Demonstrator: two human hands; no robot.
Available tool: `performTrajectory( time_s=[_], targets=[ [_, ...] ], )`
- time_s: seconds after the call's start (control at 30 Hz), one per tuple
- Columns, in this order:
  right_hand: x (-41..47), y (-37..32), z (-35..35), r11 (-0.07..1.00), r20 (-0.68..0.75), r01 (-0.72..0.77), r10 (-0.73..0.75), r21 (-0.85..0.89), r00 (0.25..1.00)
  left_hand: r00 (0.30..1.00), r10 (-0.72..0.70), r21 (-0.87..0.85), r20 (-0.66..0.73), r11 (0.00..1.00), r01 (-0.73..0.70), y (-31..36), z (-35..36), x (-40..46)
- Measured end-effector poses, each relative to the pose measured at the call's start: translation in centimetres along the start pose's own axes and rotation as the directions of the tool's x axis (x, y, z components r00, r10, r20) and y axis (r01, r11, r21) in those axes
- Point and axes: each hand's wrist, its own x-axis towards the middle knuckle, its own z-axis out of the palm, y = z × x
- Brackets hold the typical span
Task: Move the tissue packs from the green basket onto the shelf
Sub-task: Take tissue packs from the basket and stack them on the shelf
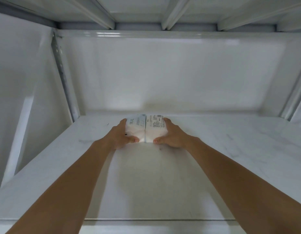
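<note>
Two white tissue packs lie side by side, touching, on the white shelf [214,149] near its middle. My left hand [120,137] grips the left tissue pack [136,126], thumb on its near edge and fingers along its left side. My right hand [171,135] grips the right tissue pack [155,127], which shows black printed text on top, in the same way from the right. Both arms reach straight in from below. The green basket is out of view.
The shelf has a white back panel [163,73] just behind the packs and a slotted metal upright [61,73] at the left rear corner. Another shelf's underside with ribs [171,12] runs overhead. Bare shelf surface extends on both sides.
</note>
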Motion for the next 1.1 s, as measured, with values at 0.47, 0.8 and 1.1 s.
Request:
performTrajectory(
  time_s=[0.47, 0.8, 1.1],
  targets=[
    [-4.4, 0.6, 1.3, 0.986, -0.139, -0.053, 0.075, 0.157, 0.987, 0.99, -0.104, -0.099, -0.094, 0.991, 0.094, 0.5, 0.8, -3.8],
    [-18.0, 2.9, -0.2, 0.981, -0.098, -0.005, -0.015, -0.195, 0.995, 0.998, -0.066, -0.11, -0.017, 0.992, 0.064, 2.0, 1.3, -17.1],
    [-29.0, 5.9, 2.4, 0.854, -0.284, 0.239, -0.397, -0.462, 0.872, 0.936, 0.209, -0.062, -0.283, 0.97, -0.236, 4.4, 6.8, -29.9]
  ],
)
